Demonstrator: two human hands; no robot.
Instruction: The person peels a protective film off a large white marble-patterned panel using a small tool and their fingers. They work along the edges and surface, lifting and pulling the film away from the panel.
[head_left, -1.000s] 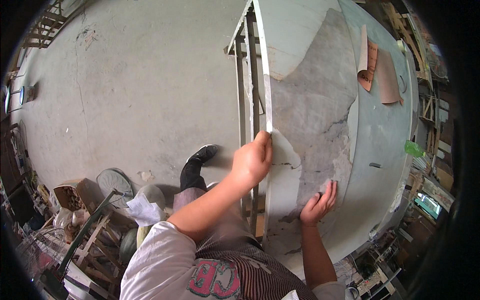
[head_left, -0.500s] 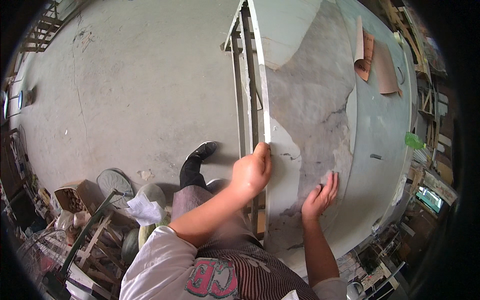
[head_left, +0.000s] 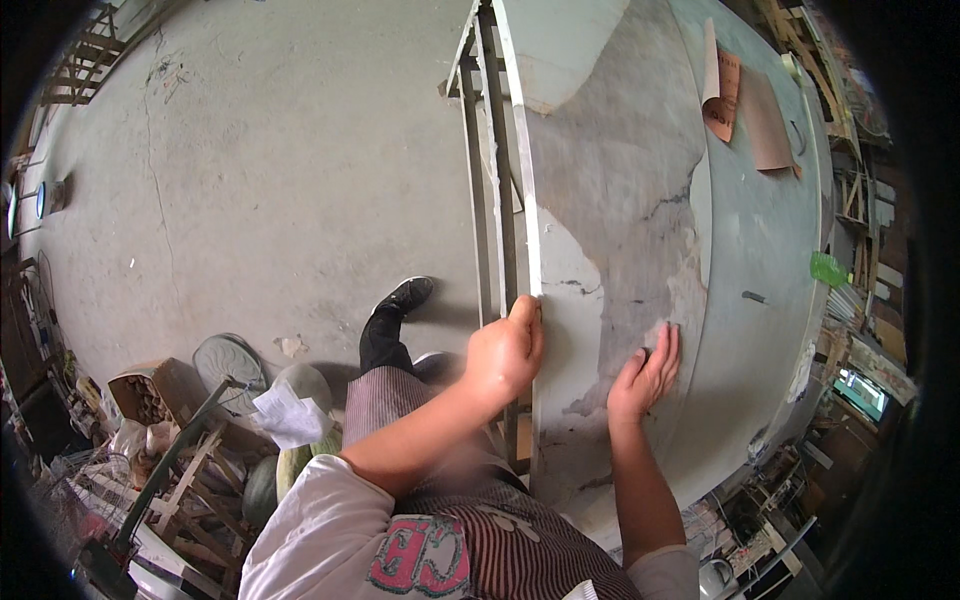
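Observation:
In front of me and to the right lies a large pale panel [head_left: 757,235] with grey, smoky patches and dark cracks. My left hand [head_left: 507,350] is closed at its left edge, thumb side up; the fingers' far side is hidden. Flat on the patched surface rests my right hand [head_left: 645,375], its fingers stretched out and the thumb apart. Whether anything lies under the palm cannot be seen. A small dark strip [head_left: 755,297] lies right of that hand. Farther up the panel are a curled orange-brown paper sheet [head_left: 722,95] and a flat brown sheet [head_left: 767,128].
A metal frame [head_left: 482,190] runs under the panel's left edge. At the lower left are a cardboard box [head_left: 150,395], a round grey lid [head_left: 228,368], a crumpled white paper [head_left: 290,415] and wooden scraps. A green plastic bottle [head_left: 828,268] is near the panel's right edge.
The panel's patches and the sheets on it appear slightly farther up the picture. My right hand has shifted up a little too; my left hand sits slightly lower along the edge.

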